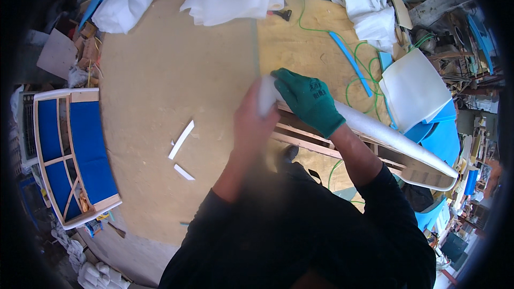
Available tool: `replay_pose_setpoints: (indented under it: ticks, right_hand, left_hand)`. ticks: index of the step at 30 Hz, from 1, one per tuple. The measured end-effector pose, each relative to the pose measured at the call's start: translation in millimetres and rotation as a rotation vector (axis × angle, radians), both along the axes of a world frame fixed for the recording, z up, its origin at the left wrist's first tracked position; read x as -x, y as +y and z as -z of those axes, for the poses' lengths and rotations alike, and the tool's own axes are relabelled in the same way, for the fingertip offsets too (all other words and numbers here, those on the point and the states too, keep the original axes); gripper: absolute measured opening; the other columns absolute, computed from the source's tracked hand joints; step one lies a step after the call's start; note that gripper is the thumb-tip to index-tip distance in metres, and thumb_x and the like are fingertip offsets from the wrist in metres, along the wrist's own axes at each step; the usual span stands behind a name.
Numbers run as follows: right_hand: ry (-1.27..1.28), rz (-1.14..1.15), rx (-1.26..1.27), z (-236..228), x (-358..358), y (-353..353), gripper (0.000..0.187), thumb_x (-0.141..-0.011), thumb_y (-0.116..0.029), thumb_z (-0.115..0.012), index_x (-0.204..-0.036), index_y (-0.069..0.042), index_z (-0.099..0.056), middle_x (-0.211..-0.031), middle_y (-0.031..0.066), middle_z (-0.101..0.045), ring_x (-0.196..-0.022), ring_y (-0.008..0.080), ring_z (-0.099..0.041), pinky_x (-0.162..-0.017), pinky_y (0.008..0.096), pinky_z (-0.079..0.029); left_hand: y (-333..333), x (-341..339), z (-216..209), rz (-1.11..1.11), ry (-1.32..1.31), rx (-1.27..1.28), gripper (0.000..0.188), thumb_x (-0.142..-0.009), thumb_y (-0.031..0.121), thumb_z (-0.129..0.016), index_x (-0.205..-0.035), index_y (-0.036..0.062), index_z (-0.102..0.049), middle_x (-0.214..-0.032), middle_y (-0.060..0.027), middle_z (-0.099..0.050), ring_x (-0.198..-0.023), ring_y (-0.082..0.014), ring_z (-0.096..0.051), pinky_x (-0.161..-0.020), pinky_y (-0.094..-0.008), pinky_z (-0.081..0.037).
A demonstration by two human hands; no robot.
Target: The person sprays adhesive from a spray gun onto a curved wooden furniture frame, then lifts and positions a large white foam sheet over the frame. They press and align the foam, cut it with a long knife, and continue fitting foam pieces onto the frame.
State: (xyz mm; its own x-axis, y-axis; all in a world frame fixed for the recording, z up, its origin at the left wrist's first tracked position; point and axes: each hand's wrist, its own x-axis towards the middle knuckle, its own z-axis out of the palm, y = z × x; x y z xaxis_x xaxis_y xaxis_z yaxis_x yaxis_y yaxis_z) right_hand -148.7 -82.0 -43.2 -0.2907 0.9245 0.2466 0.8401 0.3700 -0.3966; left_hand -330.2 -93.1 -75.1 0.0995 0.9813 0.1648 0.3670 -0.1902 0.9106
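A long wooden furniture frame stretches from between my hands to the right, its upper edge covered with white foam padding. My bare left hand is closed around the frame's padded near-middle end, against the white foam; haze on the picture blurs part of it. In a green work glove, my right hand lies over the top of that same end with its fingers bent onto the foam edge. What the right fingertips pinch is too small to make out beyond the foam.
Two white foam strips lie on the tan floor covering. At the left stands a wooden frame with blue fabric. A green hose coils beside a blue strip. White foam rolls and sheets lie around.
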Motion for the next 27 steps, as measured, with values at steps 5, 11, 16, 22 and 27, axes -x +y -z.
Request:
replay_pose_setpoints:
  ticks: [5,11,16,22,27]
  right_hand:
    - [-0.024,-0.009,-0.023,-0.2,2.0,-0.9,0.048,-0.082,-0.026,-0.074,-0.126,-0.009,-0.067,-0.12,0.0102,-0.07,-0.092,0.0323,-0.074,-0.076,0.0434,-0.06]
    - [-0.053,0.031,0.104,-0.7,1.4,-3.0,0.032,-0.102,-0.02,-0.063,-0.132,-0.011,-0.068,-0.127,0.0156,-0.072,-0.105,0.036,-0.072,-0.086,0.0455,-0.059]
    - [-0.066,0.012,0.025,4.5,-0.3,-4.4,0.03,-0.101,-0.019,-0.064,-0.13,-0.012,-0.07,-0.128,0.0146,-0.072,-0.104,0.0344,-0.073,-0.085,0.0439,-0.059]
    - [-0.055,-0.001,-0.055,10.2,0.2,-4.3,0.031,-0.1,-0.021,-0.065,-0.129,-0.013,-0.069,-0.127,0.0123,-0.072,-0.1,0.0323,-0.073,-0.082,0.0433,-0.059]
    - [-0.074,-0.007,-0.006,7.8,1.0,0.5,0.028,-0.101,-0.022,-0.061,-0.128,-0.012,-0.065,-0.122,0.0097,-0.071,-0.095,0.0322,-0.072,-0.078,0.0451,-0.058]
  left_hand:
    - [-2.2,1.5,-2.9,0.006,0.037,0.034,0.067,-0.085,0.009,-0.079,-0.147,0.0029,-0.057,-0.128,-0.023,-0.071,-0.111,-0.0334,-0.074,-0.095,-0.0402,-0.058]
    - [-3.0,1.3,0.6,0.016,0.052,0.014,0.068,-0.086,0.012,-0.079,-0.149,0.0021,-0.055,-0.131,-0.0246,-0.07,-0.115,-0.0351,-0.072,-0.097,-0.0415,-0.057]
    - [-3.8,3.7,-2.0,0.064,0.02,0.026,0.064,-0.091,0.015,-0.073,-0.149,-0.0009,-0.051,-0.134,-0.0286,-0.065,-0.121,-0.0448,-0.067,-0.101,-0.0477,-0.055]
    - [1.4,8.9,-8.2,0.127,0.014,0.054,0.054,-0.103,0.021,-0.058,-0.152,-0.0011,-0.05,-0.142,-0.028,-0.062,-0.131,-0.0405,-0.062,-0.11,-0.043,-0.048]
    - [7.6,5.0,-8.1,0.159,-0.011,0.074,0.052,-0.108,0.021,-0.053,-0.153,-0.0053,-0.046,-0.15,-0.03,-0.055,-0.138,-0.0464,-0.054,-0.117,-0.0466,-0.042]
